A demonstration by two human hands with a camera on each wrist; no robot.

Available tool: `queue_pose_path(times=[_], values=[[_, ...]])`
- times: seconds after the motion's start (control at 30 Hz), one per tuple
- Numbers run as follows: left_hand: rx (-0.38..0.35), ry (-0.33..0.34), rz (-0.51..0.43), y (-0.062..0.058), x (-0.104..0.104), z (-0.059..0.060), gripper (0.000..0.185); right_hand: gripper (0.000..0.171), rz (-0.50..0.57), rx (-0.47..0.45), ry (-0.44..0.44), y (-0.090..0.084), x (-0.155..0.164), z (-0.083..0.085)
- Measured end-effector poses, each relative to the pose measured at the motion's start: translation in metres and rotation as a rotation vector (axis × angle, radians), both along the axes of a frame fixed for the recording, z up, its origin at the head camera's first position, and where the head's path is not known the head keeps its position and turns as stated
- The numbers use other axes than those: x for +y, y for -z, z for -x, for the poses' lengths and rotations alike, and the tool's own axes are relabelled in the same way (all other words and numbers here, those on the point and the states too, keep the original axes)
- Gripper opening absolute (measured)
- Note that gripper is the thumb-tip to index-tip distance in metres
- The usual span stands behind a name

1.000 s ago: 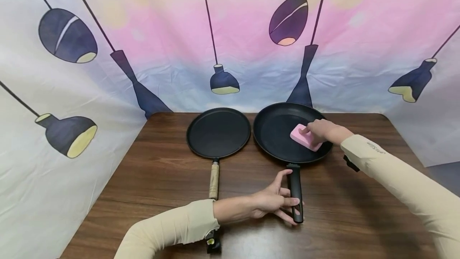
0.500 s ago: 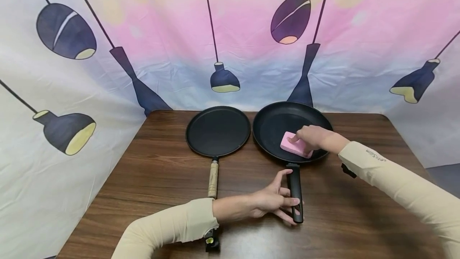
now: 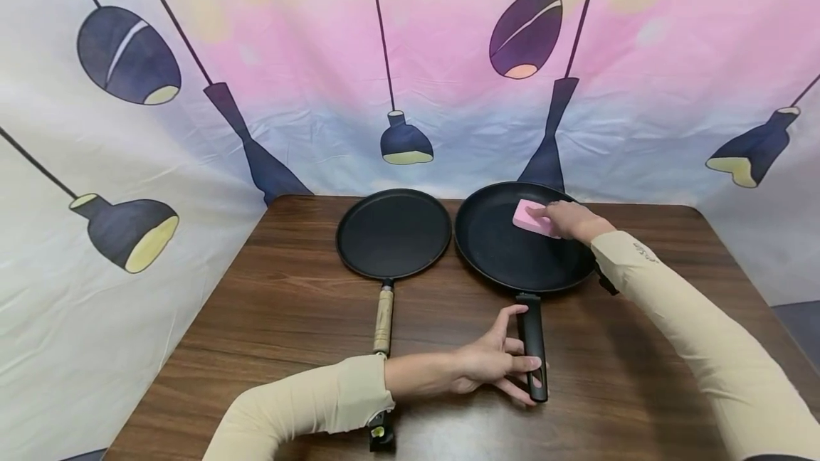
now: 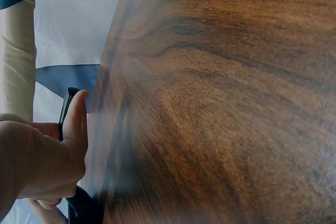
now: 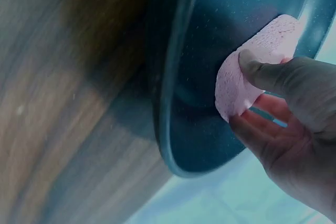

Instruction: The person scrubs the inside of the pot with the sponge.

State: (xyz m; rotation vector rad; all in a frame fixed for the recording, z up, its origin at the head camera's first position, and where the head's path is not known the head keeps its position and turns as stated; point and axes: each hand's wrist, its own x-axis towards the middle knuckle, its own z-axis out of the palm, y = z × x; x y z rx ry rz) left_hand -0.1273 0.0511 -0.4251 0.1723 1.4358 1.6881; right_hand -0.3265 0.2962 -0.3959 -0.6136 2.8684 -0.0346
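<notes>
Lying nearest to you is your own left sleeve (image 3: 307,404), pale beige, with a small black device (image 3: 382,432) under its cuff. Beyond the cuff, your left hand (image 3: 496,365) grips the black handle (image 3: 532,326) of the frying pan: one digit lies across the top of the handle, others pass beneath it, and another touches it close to the pan. Your left wrist view shows the same grip at its left side, beside a broad stretch of brown wood-grained worktop (image 4: 210,98).

To the left of that grip, a pale wooden handle (image 3: 383,322) points toward you, its near end meeting your left cuff in the head view. It belongs to the flat round pan (image 3: 393,233), which lies on the worktop just beside the frying pan (image 3: 506,255).

Inside the frying pan, toward its far right part, you have the pink sponge (image 3: 532,218) in your right hand (image 3: 572,219). Your right wrist view shows your thumb pressed on one face of the bent sponge and your fingers behind it. Your right sleeve (image 3: 685,326) slants back over the worktop's right side.

Behind the worktop hangs a pastel backdrop (image 3: 307,41) printed with dark blue lamps (image 3: 406,141).
</notes>
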Motion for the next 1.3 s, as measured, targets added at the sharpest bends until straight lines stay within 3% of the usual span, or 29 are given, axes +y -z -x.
queue_pose_path(times=[0.17, 0.33, 0.63, 0.8, 0.9, 1.07, 1.2, 1.3], values=[[0.005, 0.004, 0.004, 0.000, 0.000, 0.001, 0.075, 0.063, 0.058, 0.000, 0.069, 0.006, 0.007, 0.005], [0.003, 0.006, 0.012, 0.000, -0.001, 0.001, 0.074, 0.067, 0.140, -0.047, 0.101, 0.006, 0.016, -0.001], [-0.009, -0.001, 0.009, 0.002, -0.002, 0.004, 0.073, 0.063, 0.369, -0.172, -0.109, 0.006, 0.024, -0.035], [-0.015, 0.007, 0.011, 0.001, -0.001, 0.004, 0.073, 0.064, 0.419, -0.207, -0.207, 0.007, 0.014, -0.048], [-0.018, 0.013, 0.011, 0.001, 0.001, 0.005, 0.073, 0.065, 0.432, -0.245, -0.234, 0.006, 0.011, -0.044], [-0.030, 0.015, -0.003, 0.002, 0.004, 0.005, 0.072, 0.065, 0.438, -0.301, -0.182, 0.005, 0.014, -0.025], [-0.036, 0.021, -0.024, 0.005, 0.002, 0.003, 0.072, 0.065, 0.418, -0.269, -0.141, 0.007, 0.015, 0.002], [-0.042, 0.018, -0.039, 0.007, 0.000, 0.003, 0.073, 0.065, 0.377, -0.203, -0.051, 0.007, 0.012, 0.021]])
